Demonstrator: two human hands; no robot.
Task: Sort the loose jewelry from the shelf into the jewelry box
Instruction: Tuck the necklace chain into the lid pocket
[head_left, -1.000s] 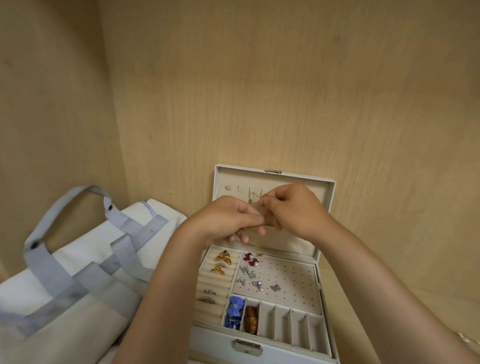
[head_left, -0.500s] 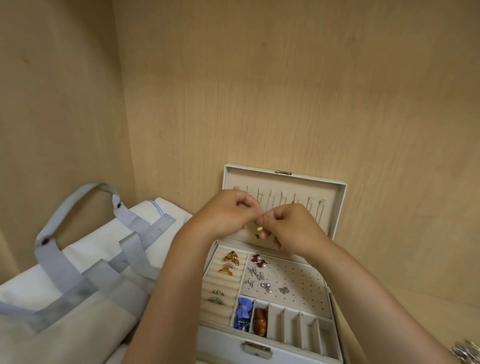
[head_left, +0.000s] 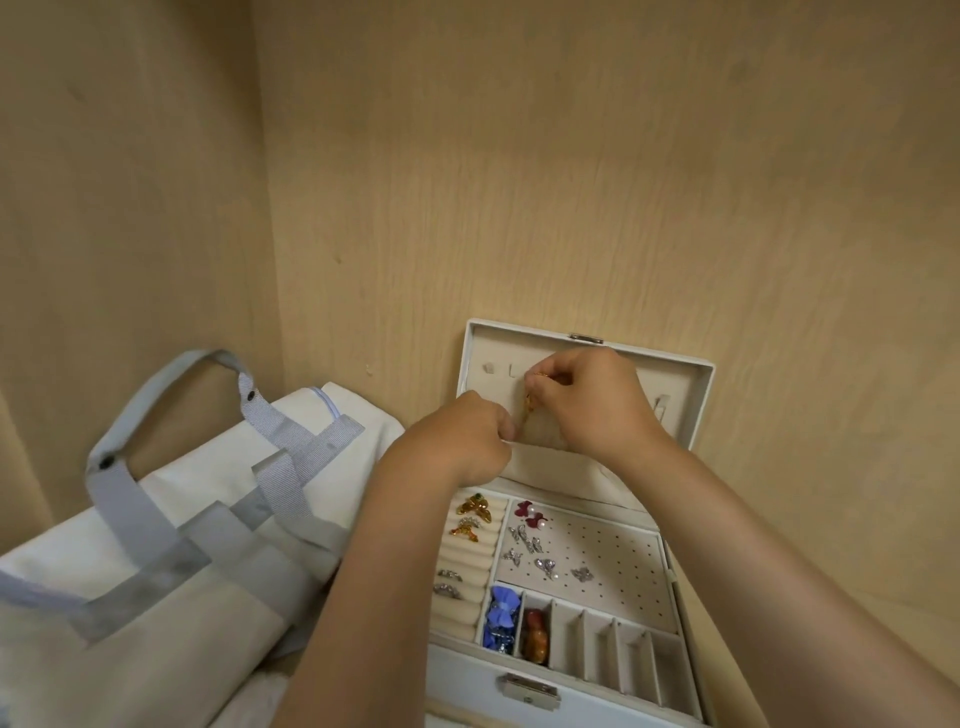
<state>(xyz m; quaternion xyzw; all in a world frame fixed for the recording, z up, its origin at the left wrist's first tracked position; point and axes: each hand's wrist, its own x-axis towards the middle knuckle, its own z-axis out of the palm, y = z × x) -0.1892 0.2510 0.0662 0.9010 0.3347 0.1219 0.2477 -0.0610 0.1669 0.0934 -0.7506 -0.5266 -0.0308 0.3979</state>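
A white jewelry box (head_left: 566, 696) stands open on the shelf, its lid (head_left: 698, 395) upright against the back wall. My right hand (head_left: 592, 405) pinches the top of a thin gold necklace (head_left: 529, 402) up at the hooks inside the lid. My left hand (head_left: 462, 436) is lower and pinches the chain's bottom end in front of the lid pocket. The tray holds gold rings (head_left: 472, 514), silver rings (head_left: 448, 582), red and silver earrings (head_left: 535, 545), a blue bow (head_left: 501, 613) and an amber piece (head_left: 535, 636).
A white tote bag (head_left: 171, 571) with grey straps lies to the left of the box, touching its side. Wooden walls close in at the back and left. Several narrow compartments (head_left: 623, 654) at the tray's front right hold nothing.
My right hand has risen from mid-lid to the hooks near the lid's top, drawing the gold chain upward. My left hand dropped slightly, so the chain now stretches between them.
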